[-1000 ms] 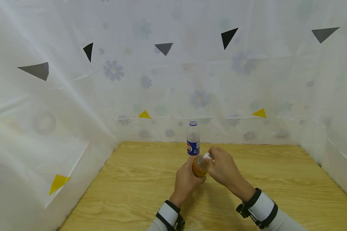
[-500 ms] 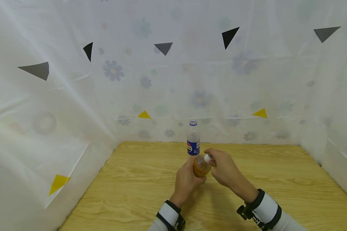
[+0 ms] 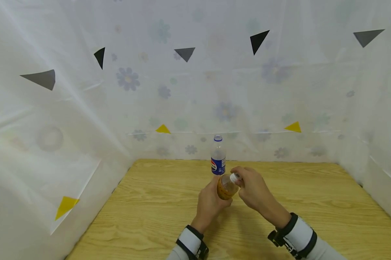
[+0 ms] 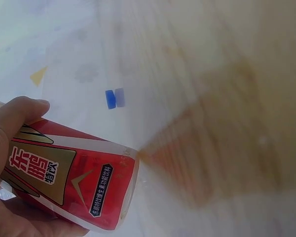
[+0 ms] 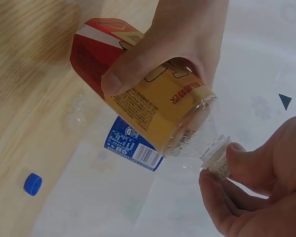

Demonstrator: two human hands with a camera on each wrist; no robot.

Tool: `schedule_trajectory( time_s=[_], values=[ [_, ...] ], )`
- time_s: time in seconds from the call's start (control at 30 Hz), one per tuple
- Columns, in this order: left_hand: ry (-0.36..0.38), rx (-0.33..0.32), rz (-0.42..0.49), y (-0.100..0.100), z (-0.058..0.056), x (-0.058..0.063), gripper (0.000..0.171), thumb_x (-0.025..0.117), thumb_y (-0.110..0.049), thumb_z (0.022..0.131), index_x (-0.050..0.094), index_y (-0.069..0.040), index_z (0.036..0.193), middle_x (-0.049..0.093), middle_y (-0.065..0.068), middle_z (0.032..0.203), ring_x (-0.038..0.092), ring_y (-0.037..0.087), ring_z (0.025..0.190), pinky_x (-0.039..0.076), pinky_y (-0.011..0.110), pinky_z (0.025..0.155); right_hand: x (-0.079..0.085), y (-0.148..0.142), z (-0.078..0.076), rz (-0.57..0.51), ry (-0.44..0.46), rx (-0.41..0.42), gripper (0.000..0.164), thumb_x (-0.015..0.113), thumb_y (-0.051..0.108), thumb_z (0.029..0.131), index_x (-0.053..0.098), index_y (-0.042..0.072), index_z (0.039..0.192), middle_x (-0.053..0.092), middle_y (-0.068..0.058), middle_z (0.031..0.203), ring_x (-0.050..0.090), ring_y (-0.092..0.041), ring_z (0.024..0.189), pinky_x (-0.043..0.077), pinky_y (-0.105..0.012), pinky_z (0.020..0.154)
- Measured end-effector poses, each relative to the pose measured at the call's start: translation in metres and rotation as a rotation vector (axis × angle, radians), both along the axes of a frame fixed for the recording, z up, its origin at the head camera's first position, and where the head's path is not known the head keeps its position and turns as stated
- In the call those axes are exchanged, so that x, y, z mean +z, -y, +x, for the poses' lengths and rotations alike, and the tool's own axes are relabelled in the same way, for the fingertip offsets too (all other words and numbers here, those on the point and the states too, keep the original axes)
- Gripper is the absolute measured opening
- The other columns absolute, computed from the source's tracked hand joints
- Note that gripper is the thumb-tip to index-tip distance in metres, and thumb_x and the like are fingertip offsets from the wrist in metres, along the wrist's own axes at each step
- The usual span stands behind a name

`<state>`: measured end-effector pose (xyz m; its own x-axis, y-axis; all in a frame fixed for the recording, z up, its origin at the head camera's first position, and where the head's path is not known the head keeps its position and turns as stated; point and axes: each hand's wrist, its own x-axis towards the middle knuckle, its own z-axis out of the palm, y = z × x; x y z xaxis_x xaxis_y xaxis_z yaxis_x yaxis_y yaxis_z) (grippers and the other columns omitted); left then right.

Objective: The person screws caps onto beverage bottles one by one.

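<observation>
A red and yellow drink bottle (image 5: 148, 98) with a clear shoulder is tilted above the table, its neck leaning right in the head view. My left hand (image 3: 209, 202) grips it round the body, and its red label panel also shows in the left wrist view. At the bottle's mouth my right hand (image 3: 253, 187) pinches a white cap (image 5: 218, 165) between thumb and fingers. Behind the hands a clear, capless Pepsi bottle (image 3: 218, 157) with a blue label stands upright on the table. The hands hide its base in the head view.
A loose blue cap (image 5: 33, 184) lies on the wooden table (image 3: 143, 206), also visible in the left wrist view. White plastic sheeting (image 3: 195, 90) with a faint flower print and stuck-on triangles hangs round the back and sides.
My right hand has turned a little about the white cap, its fingers shifting round it. The bottle's neck has tilted slightly further right. My left hand keeps nearly the same place.
</observation>
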<state>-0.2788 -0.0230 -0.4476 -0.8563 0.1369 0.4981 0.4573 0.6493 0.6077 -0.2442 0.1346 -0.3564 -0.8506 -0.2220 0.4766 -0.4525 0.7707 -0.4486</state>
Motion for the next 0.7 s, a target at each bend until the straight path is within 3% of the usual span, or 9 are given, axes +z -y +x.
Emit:
schedule_trajectory(
  time_s=[0.37, 0.7],
  values=[
    [0.0, -0.013, 0.004, -0.0001, -0.0001, 0.0003, 0.083, 0.095, -0.021, 0.068, 0.053, -0.024, 0.14, 0.072, 0.002, 0.118, 0.07, 0.018, 0.101, 0.058, 0.036, 0.082, -0.0033, 0.0015, -0.0023, -0.005, -0.063, -0.002, 0.034, 0.064, -0.018, 0.081, 0.068, 0.0, 0.109, 0.067, -0.015, 0.097, 0.065, -0.03, 0.087, 0.057, -0.045, 0.071],
    [0.006, -0.02, 0.004, 0.0005, -0.0003, 0.0004, 0.084, 0.095, -0.022, 0.069, 0.053, -0.026, 0.141, 0.072, 0.001, 0.12, 0.07, 0.018, 0.104, 0.058, 0.038, 0.085, -0.0024, 0.0032, -0.0022, 0.014, -0.059, -0.024, 0.033, 0.064, -0.018, 0.08, 0.067, 0.0, 0.107, 0.067, -0.015, 0.097, 0.066, -0.032, 0.089, 0.058, -0.046, 0.074]
  ],
)
